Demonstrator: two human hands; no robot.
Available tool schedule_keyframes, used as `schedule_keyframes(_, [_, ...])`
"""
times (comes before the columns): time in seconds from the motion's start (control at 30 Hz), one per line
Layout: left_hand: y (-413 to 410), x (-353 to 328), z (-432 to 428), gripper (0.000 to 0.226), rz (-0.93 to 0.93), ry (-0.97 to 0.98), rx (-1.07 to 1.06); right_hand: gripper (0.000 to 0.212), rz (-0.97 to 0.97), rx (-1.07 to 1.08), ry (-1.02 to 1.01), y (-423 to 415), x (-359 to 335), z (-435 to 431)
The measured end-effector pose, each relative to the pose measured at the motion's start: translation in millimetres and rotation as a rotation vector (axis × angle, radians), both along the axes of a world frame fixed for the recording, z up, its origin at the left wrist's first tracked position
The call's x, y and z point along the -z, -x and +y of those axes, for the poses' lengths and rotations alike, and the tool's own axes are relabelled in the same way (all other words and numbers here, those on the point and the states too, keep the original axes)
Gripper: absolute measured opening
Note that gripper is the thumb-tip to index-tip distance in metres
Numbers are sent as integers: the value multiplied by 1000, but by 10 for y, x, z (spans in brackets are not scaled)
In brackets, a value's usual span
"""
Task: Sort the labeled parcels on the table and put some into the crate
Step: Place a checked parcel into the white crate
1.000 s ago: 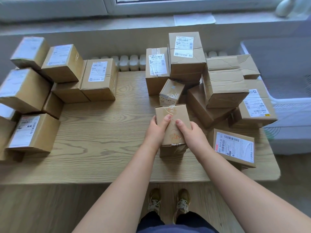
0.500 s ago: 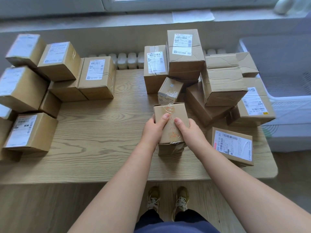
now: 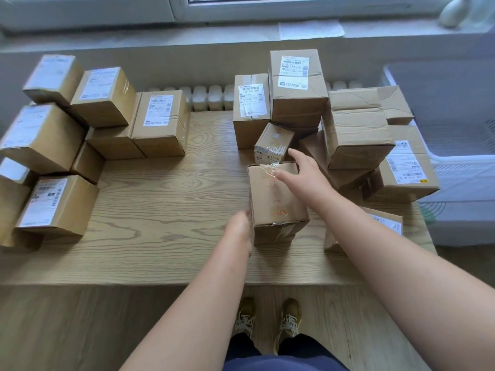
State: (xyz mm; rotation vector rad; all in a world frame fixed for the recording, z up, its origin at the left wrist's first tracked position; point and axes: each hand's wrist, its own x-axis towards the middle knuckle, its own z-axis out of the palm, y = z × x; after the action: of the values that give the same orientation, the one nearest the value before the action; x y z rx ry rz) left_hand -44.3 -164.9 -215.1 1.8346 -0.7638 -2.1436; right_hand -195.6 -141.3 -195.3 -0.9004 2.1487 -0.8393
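Left arm: extended forward over the near edge of the table. The left hand lies against the left face of the centre parcel, low and near its front corner. The fingers are hidden against that face, so it cannot be told whether they grip or only press.

Right arm: extended forward from the right, crossing above a flat labelled parcel at the table's near right corner. The right hand is above the far right part of the centre parcel's top. Its fingers are straight and spread, holding nothing, with the forefinger pointing at the small parcel just behind. Motion blur prevents telling whether the thumb touches the tape.

Centre parcel: standing on the table in front of the right-hand stack, with orange handwriting on top. The white crate is beyond the table's right edge.

Change from half a second ago: both hands then clasped the centre parcel from either side, thumbs on top. The right hand has since let go and moved forward. The left hand has slid lower down the left face. The parcel remains in the same position.
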Motion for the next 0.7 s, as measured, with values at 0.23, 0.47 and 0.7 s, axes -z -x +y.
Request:
schedule_keyframes(0.23, [-19,176,28,34,19,-190,33,34,15,-48,-50,7,9,42])
schedule_keyframes(0.47, [25,91,-106,35,-68,-103,81,48,48,24,-22,108,-53,151])
schedule_keyframes(0.7, [49,96,-310,20,-126,106,80,65,-48,69,-91,175,-86,217])
